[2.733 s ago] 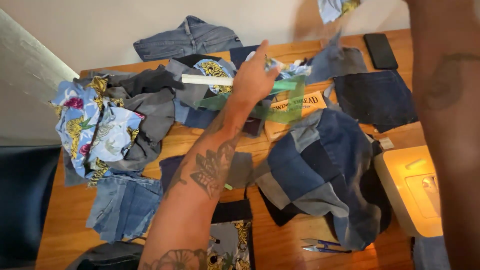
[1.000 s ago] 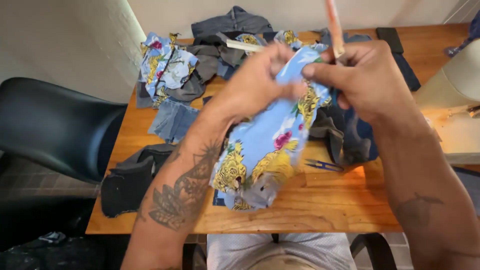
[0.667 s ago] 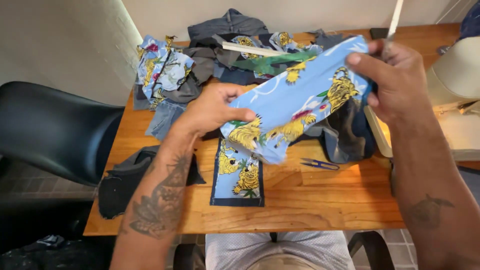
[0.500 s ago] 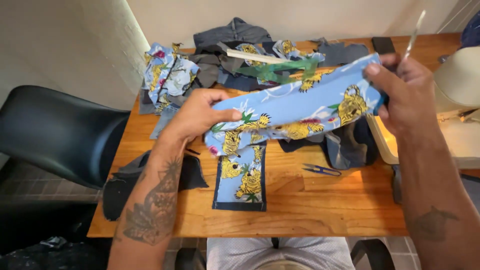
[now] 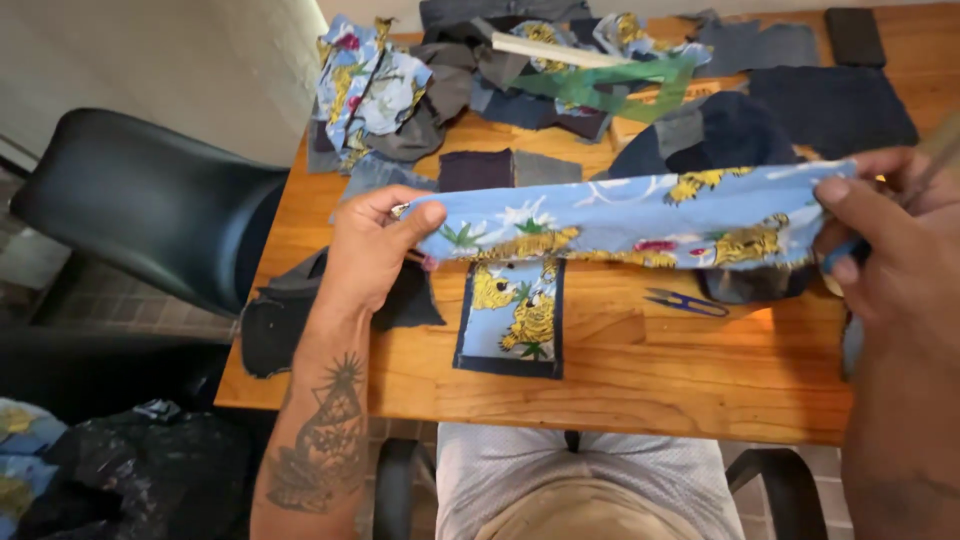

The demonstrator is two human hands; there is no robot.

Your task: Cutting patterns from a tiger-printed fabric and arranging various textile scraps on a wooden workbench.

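Two hands pull a blue strip [image 5: 640,215] flat across the middle of the frame.

The left hand [image 5: 375,250] pinches one end, the right hand [image 5: 890,235] pinches the other. I think it needs lining up next. No boxes here; snips [image 5: 685,301] lie on the table [image 5: 640,370] below.

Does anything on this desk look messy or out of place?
Mostly the fabric scraps heaped untidily at the far side of the wooden table. One dark denim piece droops over the table's left edge. The small snips lie loose under the stretched blue print strip.
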